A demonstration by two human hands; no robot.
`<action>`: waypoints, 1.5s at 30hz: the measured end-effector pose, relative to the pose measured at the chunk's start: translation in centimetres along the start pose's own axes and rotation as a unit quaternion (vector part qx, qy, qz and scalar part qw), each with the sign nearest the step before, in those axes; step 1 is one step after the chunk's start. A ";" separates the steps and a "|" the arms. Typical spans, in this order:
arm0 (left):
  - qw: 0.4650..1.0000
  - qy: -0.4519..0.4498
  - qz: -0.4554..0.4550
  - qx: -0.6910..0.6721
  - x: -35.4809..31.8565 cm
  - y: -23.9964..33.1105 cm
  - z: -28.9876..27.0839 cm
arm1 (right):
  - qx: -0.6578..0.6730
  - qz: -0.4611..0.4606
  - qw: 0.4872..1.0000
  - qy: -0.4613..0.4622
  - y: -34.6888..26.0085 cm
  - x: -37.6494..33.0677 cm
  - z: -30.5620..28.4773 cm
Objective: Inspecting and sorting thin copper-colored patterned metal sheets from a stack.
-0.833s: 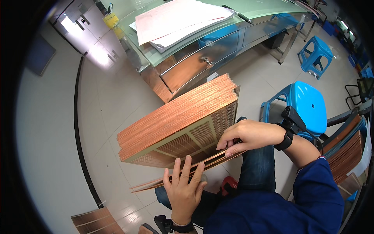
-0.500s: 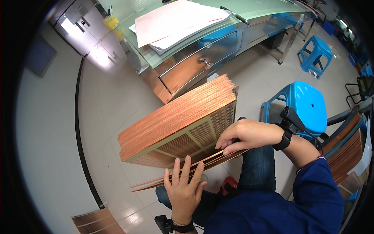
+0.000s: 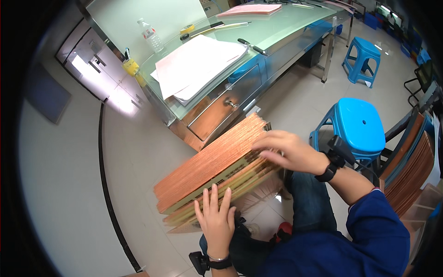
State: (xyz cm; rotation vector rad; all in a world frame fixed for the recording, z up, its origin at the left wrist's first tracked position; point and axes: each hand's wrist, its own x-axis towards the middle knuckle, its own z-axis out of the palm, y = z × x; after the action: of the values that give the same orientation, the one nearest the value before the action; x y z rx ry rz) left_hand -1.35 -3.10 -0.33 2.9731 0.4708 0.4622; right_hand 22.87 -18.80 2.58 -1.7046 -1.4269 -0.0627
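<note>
A thick stack of thin copper-edged panels (image 3: 210,159), which look like circuit boards, stands on edge in front of me, slanting up to the right. Several panels at its near side (image 3: 230,184) lean apart from the block and are smeared by motion. My left hand (image 3: 216,226) is open, fingers spread against these loose panels near their left end. At the right end, my right hand (image 3: 288,150) reaches over the top edges, its thumb and fingers apart. What carries the stack is hidden.
A glass-topped desk (image 3: 272,27) beyond the stack bears papers (image 3: 198,64), a pen (image 3: 252,46) and a bottle (image 3: 150,35). Blue plastic stools (image 3: 357,120) stand to the right. More copper-coloured panels (image 3: 413,171) stand at the far right. A wall (image 3: 60,184) runs along the left.
The near panels have fanned out from the block. My right hand has shifted from the near panels' edge up and left to the stack's top right end. The view has shifted, showing more desk.
</note>
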 end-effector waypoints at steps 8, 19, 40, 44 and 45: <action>0.989 0.122 -0.084 0.027 1.6 -5.1 2.6 | -0.009 0.179 0.978 0.104 1.1 -9.0 -2.1; 0.973 0.228 -0.015 0.009 1.7 -6.5 3.5 | -0.137 0.285 0.932 0.179 5.8 -20.1 -2.0; 0.983 0.147 0.033 0.104 -0.4 -3.4 -0.7 | -0.348 0.499 0.771 0.187 24.2 -28.9 -11.0; 0.976 0.207 0.040 0.054 0.8 -8.3 3.1 | -0.377 0.533 0.744 0.140 21.1 -28.4 -11.0; 0.974 0.220 0.028 0.043 1.1 -9.0 3.9 | -0.365 0.531 0.753 0.132 20.7 -27.8 -10.8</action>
State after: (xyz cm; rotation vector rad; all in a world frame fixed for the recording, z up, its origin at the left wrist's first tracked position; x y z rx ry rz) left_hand -1.74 5.56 -4.95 2.9633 0.4506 1.1460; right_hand 35.48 -45.93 -17.99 -2.7857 -0.0010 -0.2392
